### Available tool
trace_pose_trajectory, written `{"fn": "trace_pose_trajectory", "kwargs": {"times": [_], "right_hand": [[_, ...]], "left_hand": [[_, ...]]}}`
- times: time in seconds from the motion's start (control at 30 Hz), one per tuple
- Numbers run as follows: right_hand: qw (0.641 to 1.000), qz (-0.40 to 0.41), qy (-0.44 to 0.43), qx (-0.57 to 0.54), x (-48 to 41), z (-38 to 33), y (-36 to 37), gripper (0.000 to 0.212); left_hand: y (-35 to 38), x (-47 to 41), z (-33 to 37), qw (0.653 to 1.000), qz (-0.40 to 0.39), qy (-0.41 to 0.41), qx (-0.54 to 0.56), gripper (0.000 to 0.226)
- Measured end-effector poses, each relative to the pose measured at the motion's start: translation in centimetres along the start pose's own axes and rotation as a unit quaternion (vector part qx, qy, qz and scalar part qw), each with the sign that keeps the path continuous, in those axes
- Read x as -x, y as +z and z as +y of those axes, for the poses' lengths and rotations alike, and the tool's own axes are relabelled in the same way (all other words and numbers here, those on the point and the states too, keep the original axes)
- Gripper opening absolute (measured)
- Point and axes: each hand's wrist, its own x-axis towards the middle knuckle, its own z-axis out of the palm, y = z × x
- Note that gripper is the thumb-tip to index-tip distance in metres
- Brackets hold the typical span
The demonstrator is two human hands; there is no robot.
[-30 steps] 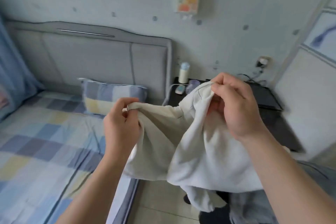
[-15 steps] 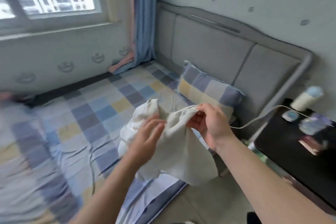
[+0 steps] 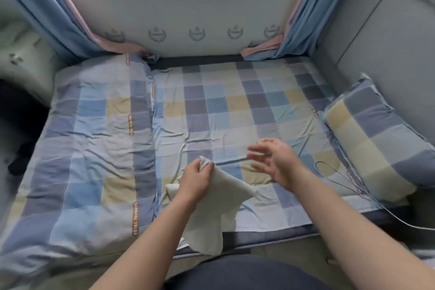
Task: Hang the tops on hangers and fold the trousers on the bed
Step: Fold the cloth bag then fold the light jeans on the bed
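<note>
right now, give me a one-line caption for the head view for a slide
Left hand grips a cream garment over the checked bed while the open right hand hovers beside it.

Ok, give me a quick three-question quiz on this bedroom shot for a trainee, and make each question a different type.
1. True or false: the right hand holds nothing.
2. Short answer: which hand grips the cream garment?
3. Pick one: the checked pillow lies A) beside the grey headboard, B) under the window, C) on the floor.

Key: 1 true. 2 the left hand. 3 A.
</note>
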Motion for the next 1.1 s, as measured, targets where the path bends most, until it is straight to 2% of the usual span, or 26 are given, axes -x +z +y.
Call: {"fn": "trace_pose_trajectory", "kwargs": {"times": [0.03, 0.1, 0.17, 0.2, 0.27, 0.33, 0.37, 0.43, 0.53, 0.63, 0.7, 0.77, 0.8, 0.87, 0.93, 0.97, 1.03, 1.1], "right_hand": [[0.998, -0.018, 0.009, 0.06, -0.2, 1.2, -0.4, 0.006], [0.983, -0.062, 0.008, 0.173, -0.5, 3.9, -1.2, 0.027], [0.964, -0.124, -0.002, 0.233, -0.8, 6.0, -2.0, 0.055], [0.955, -0.149, -0.012, 0.257, -1.0, 6.7, -2.2, 0.062], [0.938, -0.153, -0.048, 0.308, -2.3, 7.1, -2.9, 0.052], [0.922, -0.124, -0.098, 0.352, -4.2, 6.6, -3.6, 0.015], [0.915, -0.101, -0.118, 0.373, -5.0, 5.9, -3.9, 0.007], [0.92, -0.058, -0.118, 0.369, -6.5, 4.0, -4.7, 0.018], [0.956, -0.018, -0.076, 0.281, -7.7, 0.7, -5.7, 0.022], [0.957, -0.045, -0.105, 0.265, -7.9, -2.1, -5.7, 0.03], [0.947, -0.087, -0.158, 0.265, -7.1, -3.6, -4.7, 0.037], [0.932, -0.135, -0.213, 0.259, -5.8, -5.1, -3.6, 0.04], [0.926, -0.153, -0.232, 0.256, -5.2, -5.8, -3.1, 0.04], [0.92, -0.175, -0.248, 0.249, -4.5, -6.9, -2.8, 0.031], [0.928, -0.192, -0.24, 0.212, -3.7, -7.8, -2.8, 0.013], [0.932, -0.195, -0.235, 0.195, -3.4, -8.0, -3.0, 0.012], [0.932, -0.181, -0.242, 0.202, -3.8, -7.6, -3.8, 0.031], [0.924, -0.144, -0.233, 0.267, -4.5, -6.4, -4.8, 0.059]], "left_hand": [[0.4, -0.3, -0.1, 0.999, 0.003, -0.027, 0.034, 0.028], [1.2, -0.8, 0.2, 0.991, -0.013, -0.067, 0.115, 0.019], [2.1, -1.0, 1.4, 0.976, -0.042, -0.087, 0.194, 0.015], [2.6, -1.1, 2.1, 0.97, -0.051, -0.093, 0.217, 0.015], [3.4, -1.5, 3.2, 0.964, -0.062, -0.097, 0.241, 0.013], [3.9, -2.2, 3.8, 0.965, -0.059, -0.092, 0.24, 0.013], [4.1, -2.5, 3.9, 0.967, -0.05, -0.084, 0.235, 0.015], [4.5, -3.1, 4.2, 0.98, -0.009, -0.063, 0.187, 0.027], [4.9, -3.3, 4.6, 0.999, 0.044, 0.008, 0.002, 0.069], [6.1, -3.4, 5.4, 0.977, -0.037, 0.123, -0.167, 0.1], [8.0, -3.3, 6.0, 0.964, -0.105, 0.152, -0.191, 0.105], [9.7, -3.2, 6.6, 0.978, -0.109, 0.147, -0.104, 0.085], [10.0, -3.3, 6.9, 0.985, -0.075, 0.144, -0.064, 0.067], [9.5, -3.9, 7.5, 0.985, 0.015, 0.16, -0.066, 0.031], [8.6, -4.3, 8.2, 0.982, 0.053, 0.167, -0.067, 0.027], [8.1, -4.6, 8.4, 0.985, 0.058, 0.159, -0.047, 0.026], [7.6, -4.7, 8.7, 0.988, 0.083, 0.125, 0.019, 0.015], [7.1, -4.8, 9.2, 0.984, 0.121, 0.084, 0.098, 0.009]]}}
